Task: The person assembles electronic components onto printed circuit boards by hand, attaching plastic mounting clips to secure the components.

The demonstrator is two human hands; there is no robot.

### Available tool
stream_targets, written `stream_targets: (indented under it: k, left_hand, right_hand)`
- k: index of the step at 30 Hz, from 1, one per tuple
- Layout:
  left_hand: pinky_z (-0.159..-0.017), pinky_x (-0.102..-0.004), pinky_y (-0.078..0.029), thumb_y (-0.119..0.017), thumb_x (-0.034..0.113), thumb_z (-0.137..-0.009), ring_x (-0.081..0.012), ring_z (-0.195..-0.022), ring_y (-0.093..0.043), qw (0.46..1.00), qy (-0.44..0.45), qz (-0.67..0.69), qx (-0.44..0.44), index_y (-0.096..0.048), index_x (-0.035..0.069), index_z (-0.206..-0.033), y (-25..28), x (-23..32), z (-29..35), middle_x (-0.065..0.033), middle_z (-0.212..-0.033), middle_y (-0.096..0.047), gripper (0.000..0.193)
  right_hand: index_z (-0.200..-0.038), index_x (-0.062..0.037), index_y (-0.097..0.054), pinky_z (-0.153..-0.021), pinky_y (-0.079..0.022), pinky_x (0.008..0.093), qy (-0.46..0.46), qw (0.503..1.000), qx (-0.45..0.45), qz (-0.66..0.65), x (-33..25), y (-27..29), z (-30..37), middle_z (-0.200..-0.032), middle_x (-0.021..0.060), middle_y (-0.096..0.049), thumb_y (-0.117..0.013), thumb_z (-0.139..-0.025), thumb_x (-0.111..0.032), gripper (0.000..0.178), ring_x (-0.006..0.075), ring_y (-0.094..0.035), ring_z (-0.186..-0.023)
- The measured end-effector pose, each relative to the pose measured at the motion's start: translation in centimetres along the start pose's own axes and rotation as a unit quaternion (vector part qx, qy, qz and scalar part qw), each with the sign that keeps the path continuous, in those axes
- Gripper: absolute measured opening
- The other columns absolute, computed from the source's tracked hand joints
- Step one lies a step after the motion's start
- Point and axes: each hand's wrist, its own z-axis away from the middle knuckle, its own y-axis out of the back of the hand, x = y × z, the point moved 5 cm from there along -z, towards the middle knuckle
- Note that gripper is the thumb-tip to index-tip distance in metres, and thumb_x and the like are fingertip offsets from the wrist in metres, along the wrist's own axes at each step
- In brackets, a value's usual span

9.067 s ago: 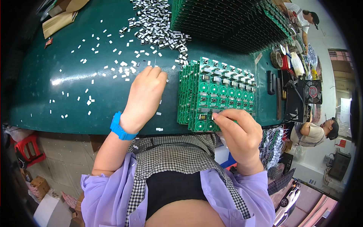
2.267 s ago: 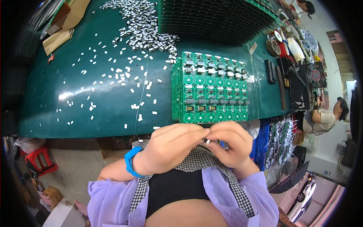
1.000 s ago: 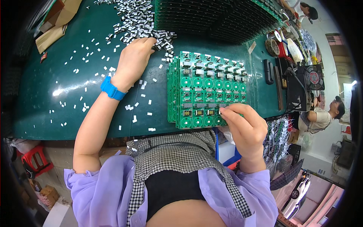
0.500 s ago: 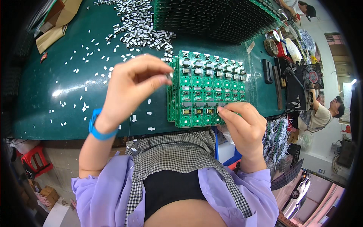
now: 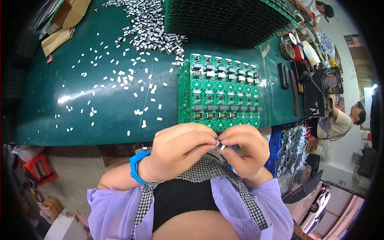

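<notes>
My left hand (image 5: 180, 150), with a blue band at its wrist, meets my right hand (image 5: 249, 151) in front of my checked apron. Between their fingertips they pinch a small digit display module (image 5: 220, 145) with a black body and white face; fingers cover part of it. Just beyond the hands lies a stack of green circuit board panels (image 5: 208, 98) on the table. On the top panel, several digit displays (image 5: 222, 115) sit in the near row, at its left part, and the round spots at its right show no display above them. More white-faced modules (image 5: 221, 75) fill the far row.
A heap of display modules (image 5: 154, 30) lies at the back, with small white pieces (image 5: 126, 78) scattered leftward over the green table (image 5: 44, 104). A tall block of stacked boards (image 5: 228, 20) stands behind. A fan (image 5: 332, 80) and co-workers are at the right.
My left hand has come from the stack's left edge toward me, and my right hand has drawn back off the panel. Both now meet at one module. A fourth near-row display is uncovered.
</notes>
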Motion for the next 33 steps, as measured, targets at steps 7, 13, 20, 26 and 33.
stream_targets:
  k: [7, 13, 20, 26, 33]
  left_hand:
    - [-0.061, -0.0314, -0.050, -0.073, -0.003, -0.068, -0.0247, -0.071, -0.064, 0.999, -0.013, 0.024, -0.034, -0.064, 0.001, -0.081, -0.7, 0.1, 0.1, -0.0108, -0.083, -0.065, 0.017]
    - [-0.069, -0.0349, -0.055, -0.070, -0.001, -0.072, -0.0280, -0.081, -0.066, 0.997, -0.049, -0.060, -0.009, -0.062, -0.004, -0.095, -0.6, 0.7, 0.1, -0.0153, -0.092, -0.064, 0.025]
    - [-0.064, -0.0309, -0.057, -0.073, -0.005, -0.067, -0.0256, -0.072, -0.068, 0.987, -0.129, -0.095, -0.003, -0.065, -0.005, -0.090, -0.4, 1.3, 0.2, -0.0150, -0.082, -0.068, 0.025]
    - [-0.057, -0.0283, -0.054, -0.064, 0.007, -0.065, -0.0230, -0.069, -0.066, 0.969, -0.182, -0.168, 0.001, -0.064, -0.003, -0.087, -0.6, 1.3, -0.2, -0.0127, -0.083, -0.065, 0.025]
    - [-0.071, -0.0385, -0.049, -0.051, -0.006, -0.083, -0.0328, -0.078, -0.061, 0.937, -0.052, -0.342, 0.037, -0.062, -0.001, -0.103, 4.8, -4.1, -5.1, -0.0162, -0.089, -0.064, 0.023]
  right_hand:
    - [-0.090, -0.0005, -0.065, -0.068, -0.050, 0.0314, -0.095, 0.983, -0.064, -0.143, 1.1, -0.4, 0.3, -0.085, 0.0097, -0.064, -0.077, -0.068, 0.000, 0.025, 0.0218, -0.062, -0.077]
    - [-0.084, 0.0010, -0.067, -0.060, -0.052, 0.0289, -0.003, 0.999, -0.050, 0.005, -0.6, 0.5, 0.0, -0.083, 0.0107, -0.065, -0.078, -0.065, 0.001, 0.021, 0.0218, -0.064, -0.071]
    - [-0.088, 0.0016, -0.067, -0.060, -0.056, 0.0273, 0.074, 0.994, 0.007, 0.073, -1.3, 0.8, 0.1, -0.084, 0.0135, -0.068, -0.078, -0.062, 0.004, 0.028, 0.0231, -0.068, -0.071]
    - [-0.090, 0.0015, -0.067, -0.063, -0.057, 0.0286, 0.084, 0.993, 0.024, 0.077, -1.1, 1.0, 0.1, -0.087, 0.0130, -0.068, -0.078, -0.063, 0.005, 0.029, 0.0239, -0.068, -0.073]
    - [-0.085, 0.0020, -0.066, -0.061, -0.052, 0.0286, -0.030, 0.978, 0.061, 0.199, 1.9, 5.1, -0.6, -0.083, 0.0121, -0.066, -0.072, -0.067, 0.009, 0.020, 0.0231, -0.065, -0.072]
